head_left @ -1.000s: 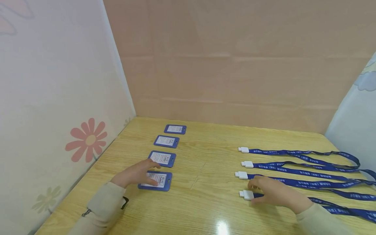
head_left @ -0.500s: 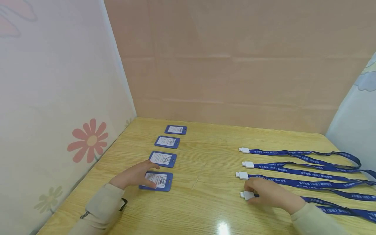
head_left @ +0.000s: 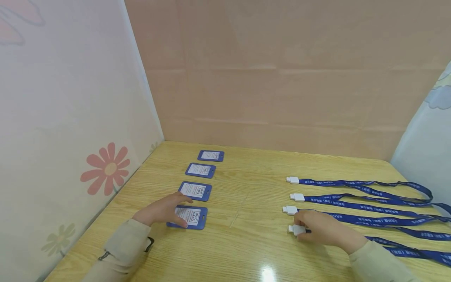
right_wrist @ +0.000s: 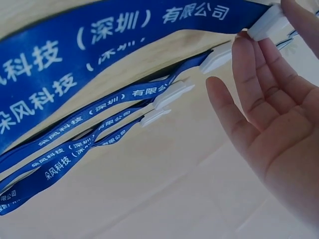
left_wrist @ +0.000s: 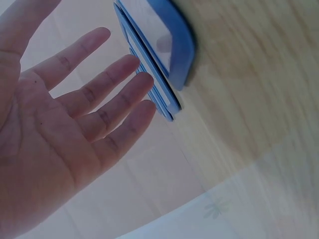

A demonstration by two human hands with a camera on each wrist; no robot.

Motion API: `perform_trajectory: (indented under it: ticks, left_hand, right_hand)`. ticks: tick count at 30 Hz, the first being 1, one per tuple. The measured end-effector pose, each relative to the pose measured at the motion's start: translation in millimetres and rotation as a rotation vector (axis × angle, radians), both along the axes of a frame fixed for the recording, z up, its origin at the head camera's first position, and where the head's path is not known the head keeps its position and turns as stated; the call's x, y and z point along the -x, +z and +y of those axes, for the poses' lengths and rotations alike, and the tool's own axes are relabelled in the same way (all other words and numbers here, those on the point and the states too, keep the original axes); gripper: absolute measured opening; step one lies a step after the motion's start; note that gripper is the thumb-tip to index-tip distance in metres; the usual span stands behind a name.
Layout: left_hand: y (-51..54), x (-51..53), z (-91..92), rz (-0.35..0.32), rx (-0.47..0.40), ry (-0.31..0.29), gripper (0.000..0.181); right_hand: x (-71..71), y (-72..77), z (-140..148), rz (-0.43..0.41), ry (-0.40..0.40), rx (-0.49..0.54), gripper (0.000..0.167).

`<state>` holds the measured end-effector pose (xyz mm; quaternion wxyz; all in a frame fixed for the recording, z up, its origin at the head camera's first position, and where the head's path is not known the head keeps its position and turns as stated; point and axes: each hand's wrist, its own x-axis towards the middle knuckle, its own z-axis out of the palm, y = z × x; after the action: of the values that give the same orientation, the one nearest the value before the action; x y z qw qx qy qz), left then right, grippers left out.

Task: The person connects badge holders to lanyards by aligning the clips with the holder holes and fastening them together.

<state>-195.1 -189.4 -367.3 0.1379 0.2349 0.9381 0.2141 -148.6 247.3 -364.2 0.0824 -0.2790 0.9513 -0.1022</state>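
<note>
My left hand [head_left: 165, 210] hovers with spread fingers over the nearest blue badge holder [head_left: 198, 217], which lies flat with its white card facing up. Its fingers look apart from that holder in the left wrist view, where the palm [left_wrist: 42, 144] shows bare. On the right, my right hand [head_left: 325, 228] pinches the white plastic buckle [head_left: 298, 229] of the nearest blue lanyard between thumb and fingers. The printed strap [right_wrist: 144, 25] of this lanyard runs off from the buckle in the right wrist view. My hand covers part of the strap in the head view.
Behind the left hand, more blue badge holders [head_left: 200, 170] form a column on the wooden table [head_left: 246, 250]. Several lanyards [head_left: 352, 200] lie beyond the right hand, their white buckles [head_left: 297, 197] pointing left. A flowered wall [head_left: 70, 129] borders the left; a tan backdrop [head_left: 282, 86] stands behind.
My right hand has closed on the nearest lanyard's white buckle and raised it slightly. The left hand has barely moved over the badge holder.
</note>
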Motion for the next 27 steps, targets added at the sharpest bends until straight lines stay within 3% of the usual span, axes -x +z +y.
perform_trajectory:
  ticks: [12, 18, 27]
  left_hand:
    - [-0.7, 6.4, 13.4, -0.024, 0.055, 0.007, 0.066]
    - [2.3, 9.2, 19.9, -0.068, 0.085, 0.025, 0.066]
    - [4.1, 7.4, 23.4, -0.110, 0.091, 0.044, 0.070]
  right_hand:
    - [2.7, 4.5, -4, 0.022, 0.009, 0.002, 0.020]
    - [4.3, 6.8, -7, 0.020, 0.005, 0.003, 0.019]
    - [3.3, 7.9, -8, 0.019, -0.002, 0.000, 0.022]
